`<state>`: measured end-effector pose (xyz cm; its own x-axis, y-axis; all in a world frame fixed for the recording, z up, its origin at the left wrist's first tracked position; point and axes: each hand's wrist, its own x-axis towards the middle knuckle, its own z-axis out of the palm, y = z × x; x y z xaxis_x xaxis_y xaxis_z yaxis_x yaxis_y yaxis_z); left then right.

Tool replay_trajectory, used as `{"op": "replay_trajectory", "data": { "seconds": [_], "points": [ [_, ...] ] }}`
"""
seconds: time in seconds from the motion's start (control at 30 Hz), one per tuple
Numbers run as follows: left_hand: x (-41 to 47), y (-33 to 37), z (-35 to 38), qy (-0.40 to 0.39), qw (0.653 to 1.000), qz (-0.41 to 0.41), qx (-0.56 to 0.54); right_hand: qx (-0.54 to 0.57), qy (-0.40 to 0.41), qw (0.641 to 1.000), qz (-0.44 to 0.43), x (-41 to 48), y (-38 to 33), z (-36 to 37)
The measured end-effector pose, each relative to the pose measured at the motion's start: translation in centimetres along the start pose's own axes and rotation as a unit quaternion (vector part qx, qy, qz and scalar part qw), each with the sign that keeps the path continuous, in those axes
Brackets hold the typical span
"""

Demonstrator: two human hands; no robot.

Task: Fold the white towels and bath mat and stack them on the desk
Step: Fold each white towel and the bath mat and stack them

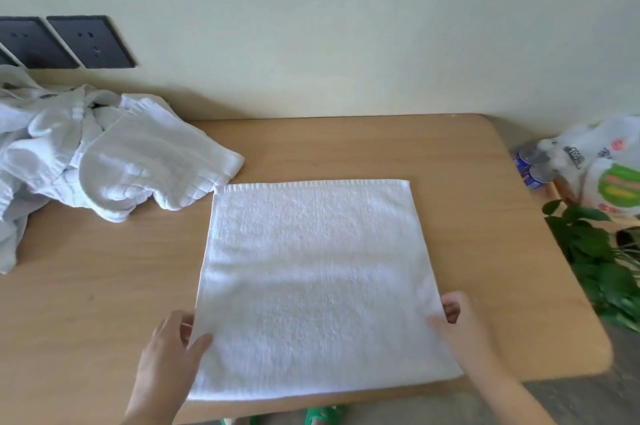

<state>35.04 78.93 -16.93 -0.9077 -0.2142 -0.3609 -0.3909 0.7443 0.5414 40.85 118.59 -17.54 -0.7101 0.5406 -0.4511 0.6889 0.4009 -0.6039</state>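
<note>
White towel (311, 279) lies flat mid-counter (104, 303), long axis running away from the person. Left hand (173, 352) and right hand (460, 324) each pinch a side edge near the front corners (thumbs on top), about equally close. Likely fold: near edge up to far edge. Unfolded pile (86, 154) sits far left.
</note>
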Motion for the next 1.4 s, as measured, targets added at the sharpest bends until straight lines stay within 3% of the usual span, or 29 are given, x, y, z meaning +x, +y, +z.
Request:
{"op": "replay_trajectory", "data": {
  "seconds": [0.2, 0.37, 0.5, 0.6, 0.73, 0.83, 0.97, 1.07, 1.13, 1.2, 1.3, 1.4],
  "points": [
    [-1.1, -0.6, 0.0, -0.003, 0.998, -0.050, -0.037, -0.010, -0.064, 0.997, 0.048, -1.1, 0.6, -0.6],
    [-1.8, -1.7, -1.3, -0.094, 0.985, -0.106, -0.101, -0.003, -0.088, 0.994, 0.070, -2.8, 1.4, -2.5],
    [-2.6, -2.3, -2.4, -0.203, 0.940, -0.215, -0.172, 0.038, -0.140, 0.982, 0.125, -4.2, 2.0, -3.7],
    [-3.0, -2.5, -2.7, -0.246, 0.912, -0.237, -0.228, 0.073, -0.149, 0.973, 0.160, -4.9, 2.5, -3.8],
    [-3.4, -1.9, -3.3, -0.173, 0.902, -0.181, -0.353, 0.239, -0.147, 0.949, 0.145, -5.1, 2.5, -4.0],
    [-4.2, -3.1, -2.6, -0.141, 0.916, -0.157, -0.343, 0.348, -0.128, 0.916, 0.153, -5.3, 3.8, -3.8],
    [-5.3, -5.0, -0.8, -0.102, 0.947, -0.151, -0.264, 0.314, -0.088, 0.931, 0.161, -6.0, 5.3, -2.0],
    [-5.6, -4.4, -0.9, -0.060, 0.982, -0.118, -0.133, 0.205, -0.034, 0.967, 0.150, -6.4, 5.1, -1.4],
    [-6.1, -3.4, -1.1, -0.011, 0.996, -0.075, -0.053, -0.017, 0.032, 0.996, 0.084, -6.4, 4.0, -1.3],
    [-6.5, -1.3, -0.6, 0.061, 0.997, 0.029, 0.020, -0.172, 0.111, 0.977, -0.050, -6.7, 1.7, 0.0],
    [-6.5, 4.2, 2.4, 0.065, 0.974, 0.198, 0.089, -0.146, 0.117, 0.953, -0.237, -8.8, -4.7, 5.8],
    [-6.4, 6.7, 7.2, 0.014, 0.939, 0.283, 0.193, -0.210, 0.076, 0.891, -0.395, -9.9, -7.5, 13.2]
  ]
}}
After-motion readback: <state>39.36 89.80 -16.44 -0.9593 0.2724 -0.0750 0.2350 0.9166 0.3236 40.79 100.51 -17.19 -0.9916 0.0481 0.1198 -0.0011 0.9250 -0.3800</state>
